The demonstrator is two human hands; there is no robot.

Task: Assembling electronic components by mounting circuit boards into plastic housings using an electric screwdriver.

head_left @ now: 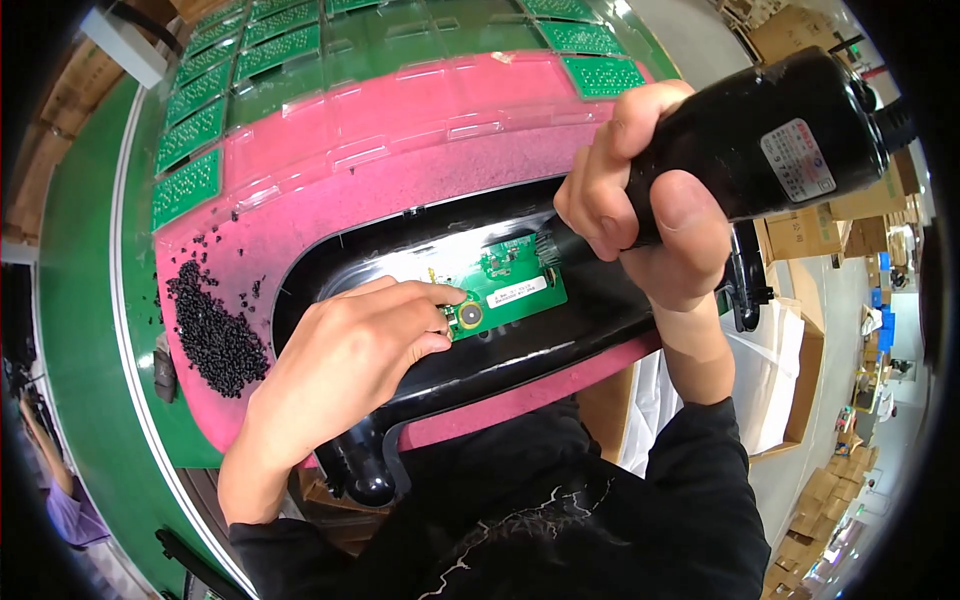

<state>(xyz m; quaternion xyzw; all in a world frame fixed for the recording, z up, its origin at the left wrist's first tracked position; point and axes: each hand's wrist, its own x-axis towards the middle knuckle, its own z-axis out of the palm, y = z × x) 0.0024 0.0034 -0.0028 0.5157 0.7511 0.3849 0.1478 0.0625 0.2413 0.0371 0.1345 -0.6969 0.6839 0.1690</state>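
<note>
A green circuit board (508,290) with a white label strip and a round component lies inside a long, glossy black plastic housing (400,385). At the board's left end, the thumb and fingertips of my left hand (355,345) are pressed together on it. My right hand (655,200) is wrapped round a thick black electric screwdriver (745,145), held tilted with its cord end up to the right. The tool's nose reaches the board's upper right corner; its tip is hard to make out there.
Under the housing is a pink mat (380,170) on a green bench (90,300). A pile of small black screws (215,330) lies at the left. Clear trays with several green boards (605,75) stand at the back. Cardboard boxes (800,225) are at the right.
</note>
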